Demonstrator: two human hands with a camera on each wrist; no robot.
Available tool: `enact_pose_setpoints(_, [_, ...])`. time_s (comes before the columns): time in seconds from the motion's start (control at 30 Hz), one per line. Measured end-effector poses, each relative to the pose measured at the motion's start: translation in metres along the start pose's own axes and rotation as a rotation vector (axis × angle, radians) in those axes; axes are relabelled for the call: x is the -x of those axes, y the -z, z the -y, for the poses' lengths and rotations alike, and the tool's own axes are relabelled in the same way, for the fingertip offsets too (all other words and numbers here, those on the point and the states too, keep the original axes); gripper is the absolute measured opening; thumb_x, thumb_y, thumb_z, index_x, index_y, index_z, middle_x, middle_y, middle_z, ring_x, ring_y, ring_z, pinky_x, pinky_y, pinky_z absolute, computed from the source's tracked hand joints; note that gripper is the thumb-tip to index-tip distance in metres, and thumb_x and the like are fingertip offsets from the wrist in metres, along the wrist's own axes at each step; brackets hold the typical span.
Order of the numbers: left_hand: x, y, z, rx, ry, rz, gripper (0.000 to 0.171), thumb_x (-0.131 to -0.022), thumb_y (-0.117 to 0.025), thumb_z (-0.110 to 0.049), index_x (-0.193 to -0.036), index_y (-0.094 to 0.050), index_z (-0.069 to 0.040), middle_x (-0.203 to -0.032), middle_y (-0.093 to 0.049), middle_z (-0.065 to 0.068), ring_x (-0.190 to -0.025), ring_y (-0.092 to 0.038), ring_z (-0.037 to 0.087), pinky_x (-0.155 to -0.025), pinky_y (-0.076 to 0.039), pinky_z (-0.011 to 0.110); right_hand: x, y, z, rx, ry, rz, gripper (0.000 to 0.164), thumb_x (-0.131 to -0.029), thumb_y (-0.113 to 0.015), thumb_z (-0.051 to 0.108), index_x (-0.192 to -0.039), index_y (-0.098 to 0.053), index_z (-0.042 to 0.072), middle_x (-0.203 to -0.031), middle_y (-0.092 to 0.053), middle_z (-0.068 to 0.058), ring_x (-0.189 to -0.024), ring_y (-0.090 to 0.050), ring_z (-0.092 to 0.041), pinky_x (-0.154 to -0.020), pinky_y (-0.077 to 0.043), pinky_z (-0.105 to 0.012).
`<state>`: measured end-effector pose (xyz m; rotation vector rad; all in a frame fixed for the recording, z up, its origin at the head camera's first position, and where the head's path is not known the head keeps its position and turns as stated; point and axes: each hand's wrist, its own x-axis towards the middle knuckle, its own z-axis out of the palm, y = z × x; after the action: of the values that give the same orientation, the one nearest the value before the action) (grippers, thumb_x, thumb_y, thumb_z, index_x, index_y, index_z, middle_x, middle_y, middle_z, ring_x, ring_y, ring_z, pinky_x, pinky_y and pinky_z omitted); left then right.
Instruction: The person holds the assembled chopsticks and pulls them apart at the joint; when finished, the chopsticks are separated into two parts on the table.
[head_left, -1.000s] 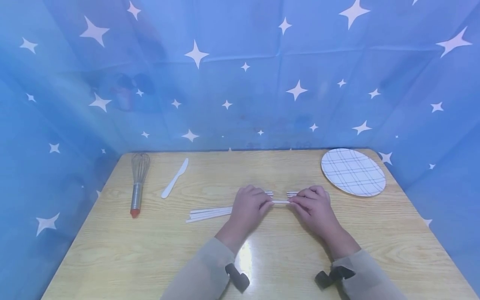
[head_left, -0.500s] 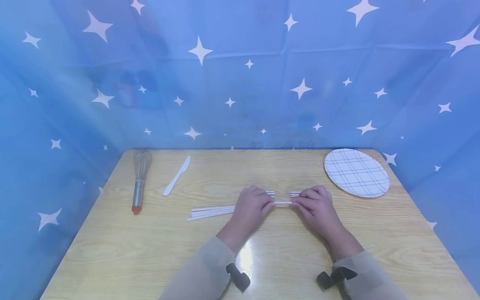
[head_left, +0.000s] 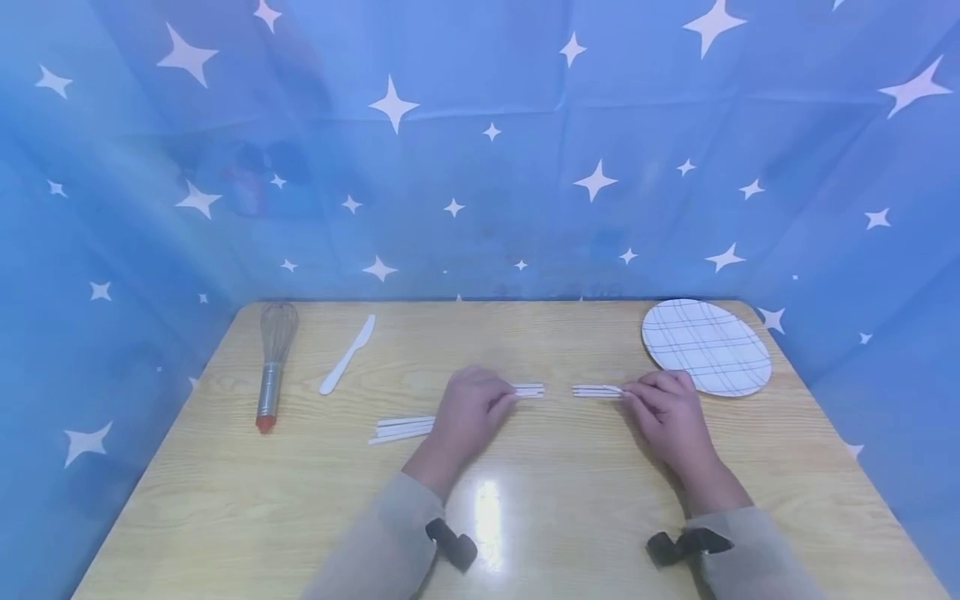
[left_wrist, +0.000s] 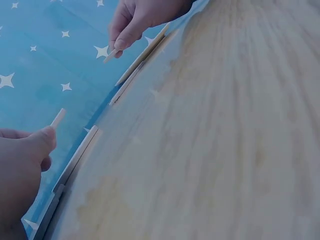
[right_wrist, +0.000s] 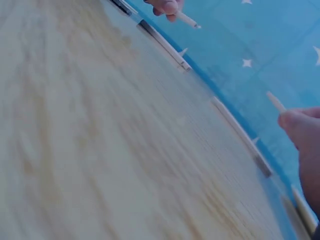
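The left hand (head_left: 468, 412) and right hand (head_left: 669, 417) have drawn apart since half a second ago, when one stick spanned them; now the left fingers pinch a stick piece (left_wrist: 58, 118) and the right pinch another piece (right_wrist: 276, 101), each jutting inward past the fingertips. Long sticks (head_left: 401, 428) lie on the counter (head_left: 570, 500), partly behind the left hand. Just beyond, short sticks (head_left: 529, 390) lie in two groups. Farther off are a knife (head_left: 347, 354), whisk (head_left: 272, 367) and plate (head_left: 707, 343).

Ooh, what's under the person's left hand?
The left hand pinches a white stick above the table. Other white sticks poke out on both sides below it. In the head view, the hand covers what lies between, so I can't tell what's hidden there.
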<state>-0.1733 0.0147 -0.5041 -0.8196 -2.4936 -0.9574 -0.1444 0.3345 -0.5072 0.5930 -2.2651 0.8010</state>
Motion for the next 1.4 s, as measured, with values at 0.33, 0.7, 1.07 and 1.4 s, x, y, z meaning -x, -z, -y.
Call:
enact_pose_setpoints(0.33, [-0.001,-0.001,0.009,-0.013,-0.022,-0.017,0.008,-0.097,-0.081,-0.027,-0.097,-0.084,-0.02,-0.095,-0.077,-0.009,-0.094,-0.064,0.014,-0.094,-0.051,0.038,-0.005,0.003,-0.002,0.006,0.099,0.06,0.022,-0.076,-0.087,-0.003,-0.095,-0.084,0.007,-0.089,-0.073,-0.007,-0.095,-0.056,-0.036,-0.086,-0.038,-0.048])
enact_pose_setpoints(0.7, [-0.001,-0.003,0.009,-0.081,0.008,0.01,0.01,-0.096,-0.083,-0.031,-0.1,-0.086,-0.022,-0.096,-0.076,-0.009,-0.095,-0.062,0.015,-0.092,-0.051,0.039,-0.007,-0.009,0.004,0.015,0.067,0.109,0.021,-0.077,-0.091,0.001,-0.093,-0.085,0.014,-0.089,-0.076,-0.001,-0.094,-0.058,-0.031,-0.086,-0.039,-0.046])
enact_pose_setpoints(1.07, [-0.002,-0.006,0.009,-0.131,0.06,0.078,0.009,-0.096,-0.082,-0.034,-0.101,-0.085,-0.027,-0.101,-0.073,-0.012,-0.1,-0.06,0.012,-0.097,-0.049,0.038,-0.005,-0.015,-0.003,0.022,0.057,0.115,0.021,-0.076,-0.093,0.003,-0.094,-0.086,0.012,-0.088,-0.073,-0.004,-0.093,-0.058,-0.033,-0.085,-0.04,-0.049])
enact_pose_setpoints(1.4, [-0.003,-0.01,0.009,-0.138,0.026,0.051,0.006,-0.094,-0.084,-0.033,-0.099,-0.085,-0.029,-0.099,-0.074,-0.012,-0.098,-0.059,0.011,-0.093,-0.049,0.035,-0.002,-0.018,-0.004,0.041,0.031,0.119,0.02,-0.076,-0.093,0.005,-0.093,-0.086,0.013,-0.089,-0.072,-0.006,-0.093,-0.056,-0.033,-0.083,-0.04,-0.046])
